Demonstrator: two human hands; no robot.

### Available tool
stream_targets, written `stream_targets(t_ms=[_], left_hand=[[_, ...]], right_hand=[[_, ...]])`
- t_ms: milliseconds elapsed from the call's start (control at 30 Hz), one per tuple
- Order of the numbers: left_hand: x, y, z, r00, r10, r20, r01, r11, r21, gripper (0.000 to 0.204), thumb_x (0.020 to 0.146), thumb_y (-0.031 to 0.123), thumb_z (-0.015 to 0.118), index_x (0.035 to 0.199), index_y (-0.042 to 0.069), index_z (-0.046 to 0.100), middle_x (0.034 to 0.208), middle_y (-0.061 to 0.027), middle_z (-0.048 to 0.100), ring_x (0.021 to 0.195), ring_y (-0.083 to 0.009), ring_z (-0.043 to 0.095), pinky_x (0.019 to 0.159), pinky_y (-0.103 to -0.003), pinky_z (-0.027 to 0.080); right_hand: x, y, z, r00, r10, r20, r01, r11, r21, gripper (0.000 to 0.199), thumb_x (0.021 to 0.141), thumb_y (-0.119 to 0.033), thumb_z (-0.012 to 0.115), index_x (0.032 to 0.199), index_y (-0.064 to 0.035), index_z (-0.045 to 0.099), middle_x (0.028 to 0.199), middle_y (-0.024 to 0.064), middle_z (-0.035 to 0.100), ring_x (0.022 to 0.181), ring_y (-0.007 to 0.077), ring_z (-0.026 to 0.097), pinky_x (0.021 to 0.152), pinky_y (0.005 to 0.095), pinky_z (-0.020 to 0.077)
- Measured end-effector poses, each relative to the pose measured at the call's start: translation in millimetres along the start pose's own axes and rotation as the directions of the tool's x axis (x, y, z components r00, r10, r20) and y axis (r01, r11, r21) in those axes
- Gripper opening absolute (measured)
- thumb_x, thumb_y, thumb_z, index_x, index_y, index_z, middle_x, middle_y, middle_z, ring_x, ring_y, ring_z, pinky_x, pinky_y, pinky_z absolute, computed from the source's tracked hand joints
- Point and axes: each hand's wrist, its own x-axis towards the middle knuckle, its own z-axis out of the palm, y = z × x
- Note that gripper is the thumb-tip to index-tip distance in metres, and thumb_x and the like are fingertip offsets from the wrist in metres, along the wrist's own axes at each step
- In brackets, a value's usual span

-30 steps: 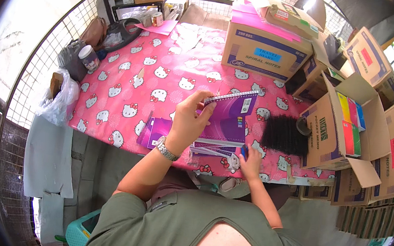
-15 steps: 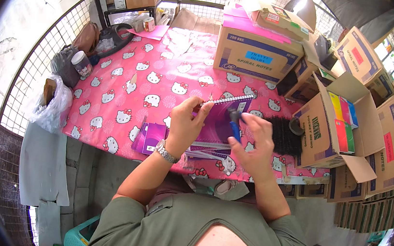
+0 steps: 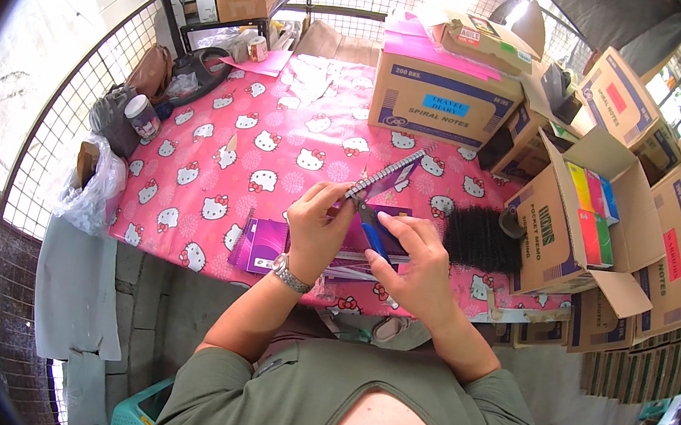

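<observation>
Left hand [image 3: 315, 225] grips a spiral notebook [image 3: 384, 180]; right hand [image 3: 414, 263] holds blue pliers [image 3: 371, 234] at its coil, which could slip and bend the wire.

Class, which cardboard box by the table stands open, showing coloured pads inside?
The box at the table's right end: flaps spread, coloured pads showing; the others look closed.

Hands [image 3: 370, 245] on spiral notebook [image 3: 384, 180] over pink table [image 3: 222, 149]

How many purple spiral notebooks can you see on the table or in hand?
2 for sure: one purple spiral notebook held up in the left hand, one flat notebook at the table's near edge. More may lie hidden under the hands.
</observation>
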Motion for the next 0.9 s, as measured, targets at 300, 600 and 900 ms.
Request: stream_targets(t_ms=[300, 600, 900], left_hand=[[-1.0, 6.1, -15.0, 0.983, 0.171, -0.072, -0.16, 0.978, 0.135, 0.032, 0.079, -0.007, 0.07, 0.109, 0.003, 0.072, 0.091, -0.0119, 0.07, 0.075, -0.0219, 0.071, 0.06, -0.03, 0.056], [-4.7, -19.7, -39.8, 0.964, 0.228, -0.139, -0.208, 0.967, 0.145, 0.023, 0.082, -0.007, 0.07, 0.104, 0.001, 0.071, 0.09, -0.0108, 0.071, 0.071, -0.016, 0.07, 0.061, -0.028, 0.057], [-130.0, -172.5, -147.0, 0.598, -0.755, -0.27, 0.755, 0.643, -0.127, 0.02, 0.09, 0.013, 0.072, 0.103, -0.001, 0.065, 0.083, -0.0037, 0.062, 0.068, -0.0135, 0.063, 0.056, -0.03, 0.06]], right_hand=[[3.4, 2.2, 4.7, 0.994, -0.107, 0.016, 0.105, 0.992, 0.063, 0.052, 0.082, -0.015, 0.075, 0.13, -0.0015, 0.062, 0.108, 0.019, 0.065, 0.096, 0.0313, 0.065, 0.085, 0.0376, 0.0527], [2.4, 19.4, -1.8, 0.874, 0.196, 0.445, -0.461, 0.623, 0.631, 0.046, 0.093, -0.02, 0.064, 0.134, -0.001, 0.059, 0.114, 0.0089, 0.065, 0.1, 0.0146, 0.062, 0.086, 0.0297, 0.0507], [-108.4, 208.0, 47.5, 0.884, 0.465, 0.052, -0.465, 0.885, -0.007, 0.047, 0.084, -0.023, 0.072, 0.124, -0.0003, 0.063, 0.121, 0.0215, 0.065, 0.111, 0.0361, 0.063, 0.097, 0.0429, 0.0489]])
